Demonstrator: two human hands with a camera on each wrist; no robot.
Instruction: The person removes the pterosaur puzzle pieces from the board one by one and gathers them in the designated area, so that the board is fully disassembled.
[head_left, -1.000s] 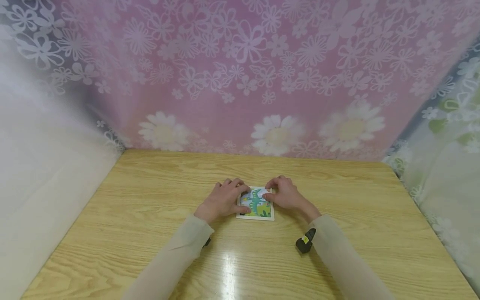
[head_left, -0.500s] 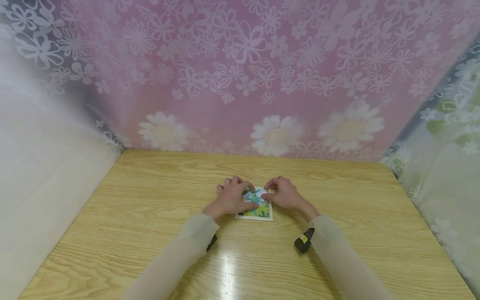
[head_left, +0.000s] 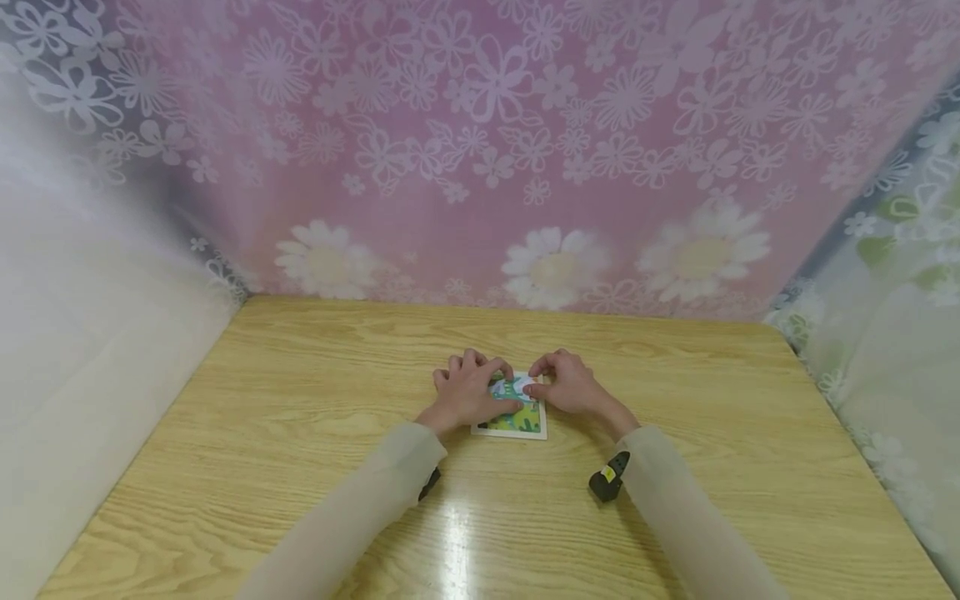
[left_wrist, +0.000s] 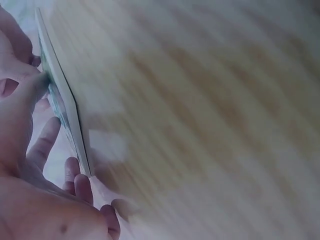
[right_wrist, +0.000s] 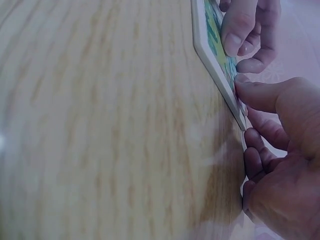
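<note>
A small square puzzle board (head_left: 513,422) with a white frame and a green, teal and white picture lies flat on the wooden table. My left hand (head_left: 467,393) reaches over it from the left, thumb and index finger set apart on the picture and the other fingers spread beyond its left side. At the far right corner, my right hand (head_left: 572,387) grips the board, thumb on top and index finger at the far edge. The right wrist view shows that thumb (right_wrist: 257,94) on the picture close to the frame. Much of the picture is hidden under the left hand.
The wood-grain table (head_left: 300,467) runs back to a pink flowered cloth (head_left: 480,167). Pale cloth hangs along both sides. A black wrist camera (head_left: 606,483) sits below the right sleeve, above the tabletop.
My left hand has slid right, from the board's left edge onto the middle of the picture, covering more of it. My right hand has stayed at the far right corner.
</note>
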